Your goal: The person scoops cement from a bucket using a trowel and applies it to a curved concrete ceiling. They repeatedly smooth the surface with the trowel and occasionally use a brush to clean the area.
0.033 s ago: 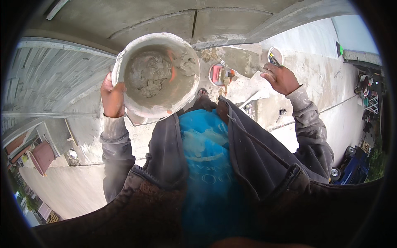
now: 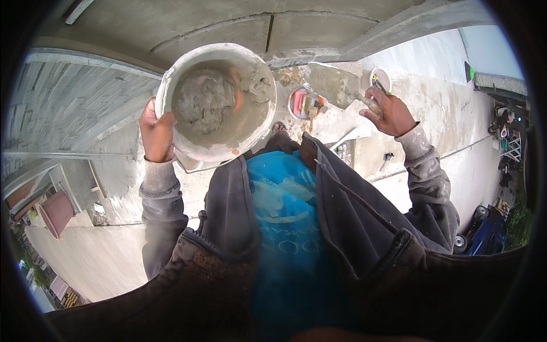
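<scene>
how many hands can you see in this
2: the left hand holds the bucket of grey mix at its left side, and the right hand holds the trowel.

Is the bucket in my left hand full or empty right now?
Neither; the bucket is partly filled. Grey paste lies in its bottom, with inner wall showing above it.

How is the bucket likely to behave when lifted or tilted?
The bucket is probably heavy, since grey mortar covers its bottom. Gripped on one side by the left hand, it may tend to tip. The mortar looks thick and lumpy, so it would likely slump rather than splash.
</scene>
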`<state>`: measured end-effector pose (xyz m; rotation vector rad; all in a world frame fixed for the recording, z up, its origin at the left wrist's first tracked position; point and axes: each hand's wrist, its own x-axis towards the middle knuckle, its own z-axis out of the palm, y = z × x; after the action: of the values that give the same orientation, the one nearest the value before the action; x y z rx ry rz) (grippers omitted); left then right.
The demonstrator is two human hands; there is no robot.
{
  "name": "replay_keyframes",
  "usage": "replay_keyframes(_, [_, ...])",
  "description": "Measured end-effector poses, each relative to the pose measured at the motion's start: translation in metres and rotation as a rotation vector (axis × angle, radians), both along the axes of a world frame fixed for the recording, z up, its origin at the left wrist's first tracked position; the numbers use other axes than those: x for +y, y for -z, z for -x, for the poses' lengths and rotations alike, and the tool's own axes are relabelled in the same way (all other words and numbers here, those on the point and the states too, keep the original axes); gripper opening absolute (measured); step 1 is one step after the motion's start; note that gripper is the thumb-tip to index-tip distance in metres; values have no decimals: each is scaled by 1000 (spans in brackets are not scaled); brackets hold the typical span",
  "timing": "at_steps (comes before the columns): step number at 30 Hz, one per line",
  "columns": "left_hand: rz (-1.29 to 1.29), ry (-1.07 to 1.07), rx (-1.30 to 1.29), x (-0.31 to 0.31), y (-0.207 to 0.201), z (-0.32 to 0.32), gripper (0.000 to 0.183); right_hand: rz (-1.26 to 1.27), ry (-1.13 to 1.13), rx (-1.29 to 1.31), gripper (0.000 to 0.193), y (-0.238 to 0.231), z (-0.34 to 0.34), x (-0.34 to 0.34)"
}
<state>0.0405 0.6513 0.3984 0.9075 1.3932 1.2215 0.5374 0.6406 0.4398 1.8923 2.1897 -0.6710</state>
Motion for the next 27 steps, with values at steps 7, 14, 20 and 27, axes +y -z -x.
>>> replay_keyframes(7, [-42, -44, 96, 6, -18, -51, 43, -350, -423, 70, 32, -23, 71, 25])
replay_keyframes(14, [-269, -15, 429, 5, -39, -73, 63, -449, -601, -187, 37, 25, 125, 50])
replay_keyframes(20, [-257, -77, 416, 10, -38, -46, 61, 388, -360, 125, 40, 35, 169, 89])
replay_keyframes(27, [-129, -180, -110, 40, 2, 35, 39, 1323, 149, 794, 53, 43, 193, 123])
